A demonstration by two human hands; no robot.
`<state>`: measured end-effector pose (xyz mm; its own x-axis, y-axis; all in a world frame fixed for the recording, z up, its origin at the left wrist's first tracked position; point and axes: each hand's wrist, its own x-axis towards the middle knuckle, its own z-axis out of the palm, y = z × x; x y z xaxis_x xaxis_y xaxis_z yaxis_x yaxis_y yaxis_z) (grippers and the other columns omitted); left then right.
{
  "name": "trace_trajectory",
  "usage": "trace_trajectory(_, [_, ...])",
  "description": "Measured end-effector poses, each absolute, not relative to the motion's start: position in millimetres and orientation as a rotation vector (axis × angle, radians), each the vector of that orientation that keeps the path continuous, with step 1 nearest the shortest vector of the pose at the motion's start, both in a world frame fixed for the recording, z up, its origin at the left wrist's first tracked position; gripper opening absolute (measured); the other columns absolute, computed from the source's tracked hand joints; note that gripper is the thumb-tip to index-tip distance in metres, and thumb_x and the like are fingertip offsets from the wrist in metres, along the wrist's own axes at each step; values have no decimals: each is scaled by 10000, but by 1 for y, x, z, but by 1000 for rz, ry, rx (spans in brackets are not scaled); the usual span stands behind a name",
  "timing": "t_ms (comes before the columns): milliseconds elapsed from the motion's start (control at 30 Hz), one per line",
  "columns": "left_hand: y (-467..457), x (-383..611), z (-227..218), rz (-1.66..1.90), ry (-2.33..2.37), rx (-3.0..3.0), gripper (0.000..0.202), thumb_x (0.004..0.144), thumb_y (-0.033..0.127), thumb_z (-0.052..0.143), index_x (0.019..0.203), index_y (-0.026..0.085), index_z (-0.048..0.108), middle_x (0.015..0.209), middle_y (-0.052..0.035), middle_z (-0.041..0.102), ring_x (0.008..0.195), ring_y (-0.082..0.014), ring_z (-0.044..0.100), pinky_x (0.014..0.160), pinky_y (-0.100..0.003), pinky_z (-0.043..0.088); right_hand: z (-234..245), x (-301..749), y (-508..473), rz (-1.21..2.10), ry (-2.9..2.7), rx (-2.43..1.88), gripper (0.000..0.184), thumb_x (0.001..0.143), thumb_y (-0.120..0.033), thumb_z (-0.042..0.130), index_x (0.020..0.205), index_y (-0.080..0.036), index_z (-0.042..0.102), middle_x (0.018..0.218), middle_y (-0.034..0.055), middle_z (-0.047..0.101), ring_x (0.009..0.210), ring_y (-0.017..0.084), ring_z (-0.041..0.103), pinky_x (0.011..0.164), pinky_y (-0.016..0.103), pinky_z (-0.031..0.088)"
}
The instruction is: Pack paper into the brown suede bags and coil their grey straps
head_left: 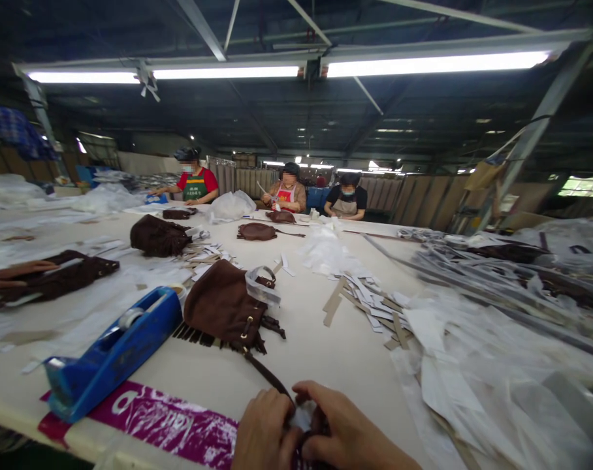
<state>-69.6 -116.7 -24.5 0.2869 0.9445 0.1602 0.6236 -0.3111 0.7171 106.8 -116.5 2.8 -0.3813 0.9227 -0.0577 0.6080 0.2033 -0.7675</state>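
At the near table edge, my left hand [263, 427] and my right hand [345, 431] are closed together around the end of a dark brown bag strap [267, 373]. A whitish, thin wrapping [304, 416] shows between my fingers, and the rest of what they hold is hidden. The strap runs up to a brown fringed drawstring bag [218, 303] lying on the table, its handle [262, 282] wrapped in clear plastic. Left of the bag stands a blue tape dispenser [115, 352]. Beneath my hands and the dispenser lies a purple printed plastic strip [169, 424].
Another person's hand [19, 271] rests by a brown bag [66, 271] at the left. More brown bags [159, 236] lie farther back. Paper strips [369, 300] and clear plastic sheets [497, 365] cover the right side. Several co-workers [289, 189] sit across the table.
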Motion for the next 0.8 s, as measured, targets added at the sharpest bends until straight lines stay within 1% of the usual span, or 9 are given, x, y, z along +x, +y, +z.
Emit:
trace_trajectory(67, [-118,-69,-15,831,1345,1934,85,664,112,534,688,189,508,814,-49,578,830,-223,500,732,-317,319,4,104,-116,935,-2107,-1396,713,555,-118,630,1250,-219,507,963,31,620,796,185,561,707,275,434])
trace_trajectory(133, [-117,-71,-8,899,1231,1816,97,638,102,518,638,188,474,790,-36,557,823,-206,501,734,-300,331,6,102,-117,905,-2112,-1351,679,561,-114,614,1227,-217,529,997,38,623,795,181,567,698,270,441])
trace_trajectory(233, [-115,-76,-6,962,1040,1676,86,628,137,541,606,186,474,748,-16,524,783,-185,494,710,-279,345,9,101,-119,1001,-2072,-1299,564,618,-117,564,1175,-206,556,840,5,626,681,152,569,598,238,438])
trace_trajectory(300, [-112,-82,-9,968,950,1599,80,629,167,565,603,182,491,709,-2,502,730,-169,475,675,-269,342,10,100,-120,976,-2043,-1283,568,630,-90,524,1190,-187,538,807,0,615,647,139,569,579,229,441])
trace_trajectory(433, [-109,-93,-10,911,811,1404,125,641,244,624,639,167,526,664,11,485,662,-146,434,625,-260,329,12,98,-120,846,-2037,-1256,551,630,-62,507,1165,-184,552,938,32,646,722,141,596,665,244,469])
trace_trajectory(533, [-108,-99,-7,851,786,1290,204,639,299,669,660,161,520,641,21,472,621,-125,399,591,-250,298,15,96,-118,820,-2032,-1285,471,638,-59,504,1083,-188,590,891,22,663,730,150,600,675,257,463])
trace_trajectory(633, [-106,-99,-8,837,833,1277,254,646,348,676,680,166,503,615,40,450,581,-107,355,554,-239,262,14,95,-116,797,-2006,-1313,475,625,-39,488,1069,-179,580,845,16,651,707,149,594,659,261,460])
trace_trajectory(700, [-105,-94,-12,879,892,1316,273,659,376,662,669,176,477,601,50,430,572,-104,343,540,-235,258,10,95,-116,781,-1966,-1312,525,611,-23,477,1105,-184,549,934,31,640,707,140,592,659,262,466])
trace_trajectory(800, [-103,-84,-19,948,1001,1347,263,676,374,643,651,186,462,580,63,408,550,-99,336,520,-228,252,5,94,-120,758,-1887,-1311,577,603,-6,464,1142,-211,497,1298,94,492,663,91,585,696,274,481])
